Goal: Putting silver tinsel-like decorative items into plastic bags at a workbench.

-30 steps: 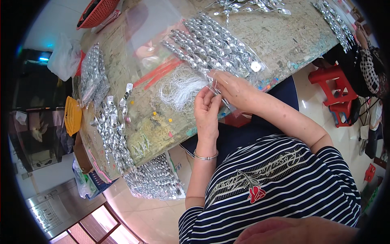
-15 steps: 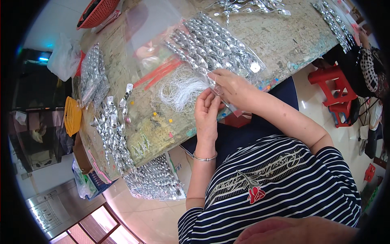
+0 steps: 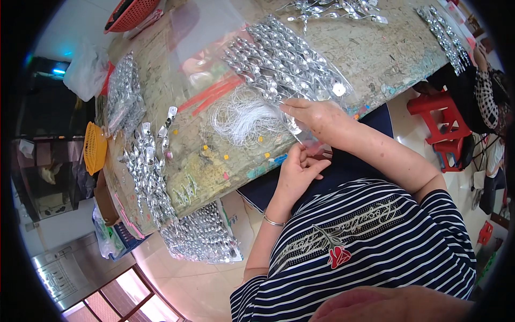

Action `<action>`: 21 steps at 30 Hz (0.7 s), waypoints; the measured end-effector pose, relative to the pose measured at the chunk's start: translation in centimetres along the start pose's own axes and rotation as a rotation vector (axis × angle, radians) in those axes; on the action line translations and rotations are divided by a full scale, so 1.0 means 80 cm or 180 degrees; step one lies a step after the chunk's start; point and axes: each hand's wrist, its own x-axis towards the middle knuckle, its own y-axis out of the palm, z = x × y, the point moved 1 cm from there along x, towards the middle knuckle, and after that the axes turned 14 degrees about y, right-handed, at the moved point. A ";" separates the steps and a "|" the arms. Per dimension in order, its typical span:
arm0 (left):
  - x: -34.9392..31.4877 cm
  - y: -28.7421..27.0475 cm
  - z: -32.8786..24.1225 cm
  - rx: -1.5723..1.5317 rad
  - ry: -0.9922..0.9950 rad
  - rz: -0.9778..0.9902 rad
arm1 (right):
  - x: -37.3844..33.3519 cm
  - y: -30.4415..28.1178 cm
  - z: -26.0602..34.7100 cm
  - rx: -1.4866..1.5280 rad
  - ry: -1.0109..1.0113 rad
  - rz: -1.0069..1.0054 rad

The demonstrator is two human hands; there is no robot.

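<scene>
Lettering: pale cursive script runs across the chest of your striped shirt (image 3: 348,252). Containers: the red basket (image 3: 131,16), by the table's (image 3: 206,174) far left corner, holds something dark; the blue crate (image 3: 129,240), beyond the left edge, holds a plastic bag. The silver strips (image 3: 289,59) lie bundled toward the table's near edge, beside white string (image 3: 249,118). Your right hand (image 3: 320,118) pinches one strip; your left hand (image 3: 299,170) is half-curled at its tail, grip indeterminable.
</scene>
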 end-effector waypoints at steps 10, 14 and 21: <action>0.002 0.003 0.010 0.0651 0.0183 -0.0593 | -0.008 0.000 0.003 0.0135 0.0739 0.0182; 0.001 0.001 0.009 0.0749 0.0319 -0.0687 | -0.035 -0.012 -0.007 0.0641 0.0571 0.0104; -0.002 0.001 0.006 0.0764 0.0367 -0.0804 | -0.079 -0.051 -0.007 0.1166 0.0849 0.0414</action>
